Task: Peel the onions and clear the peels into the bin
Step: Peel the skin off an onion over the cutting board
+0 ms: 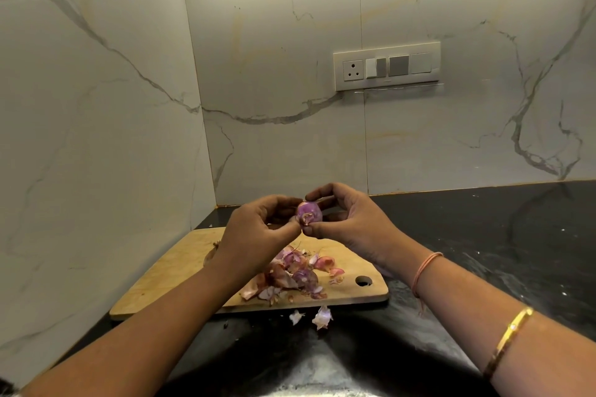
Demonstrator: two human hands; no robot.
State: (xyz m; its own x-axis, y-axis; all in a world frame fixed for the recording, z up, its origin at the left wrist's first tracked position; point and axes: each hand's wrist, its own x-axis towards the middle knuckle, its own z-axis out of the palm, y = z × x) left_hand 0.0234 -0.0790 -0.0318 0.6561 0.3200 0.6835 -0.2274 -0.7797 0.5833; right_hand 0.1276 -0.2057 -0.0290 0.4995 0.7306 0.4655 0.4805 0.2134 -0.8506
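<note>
A small purple onion (pixel 309 212) is held in the air above the wooden cutting board (pixel 174 271). My right hand (pixel 351 219) grips it from the right, fingers curled over its top and thumb beneath. My left hand (pixel 258 229) pinches a bit of skin at the onion's lower end. A heap of pink and brown peels (pixel 296 275) lies on the board below my hands. Two loose peel scraps (pixel 322 316) lie on the black counter just off the board's front edge. No bin is in view.
The black countertop (pixel 483 251) stretches to the right and front. Marble walls meet in a corner behind the board. A switch and socket plate (pixel 387 66) is on the back wall. Part of another onion (pixel 211 256) peeks out behind my left wrist.
</note>
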